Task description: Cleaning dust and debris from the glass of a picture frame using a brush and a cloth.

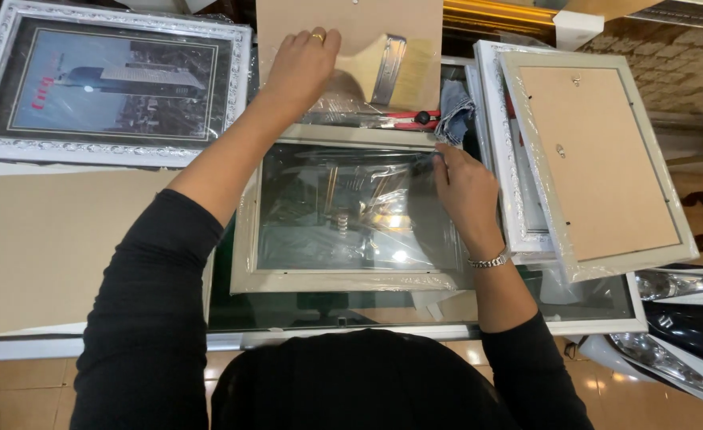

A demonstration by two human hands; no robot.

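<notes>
Head view, framing bench. I see my left hand (303, 64) reaching forward, fingers curled down onto the brown backing board (351, 32) that lies at the far edge of the bench; whether it grips the board's edge or only presses on it I cannot tell. A wide flat paintbrush (391, 68) rests on that board just beside the hand, untouched. My right hand (464, 191) lies at the right edge of the open pale frame (244, 239), fingers pinched narrowly on a corner of the blue-grey cloth (453, 111) where it meets the glass pane (351, 207). The frame sits face down in the middle of the bench with the glass seated in it and nothing behind the glass, so I judge the work at its midpoint: pane in place and being wiped, backing not yet fitted. A red-handled tool (411, 119) lies just beyond the frame. To the left stands a finished silver frame with a picture (112, 84); to the right, stacked frames lie back upward (598, 159), backings already closed.
</notes>
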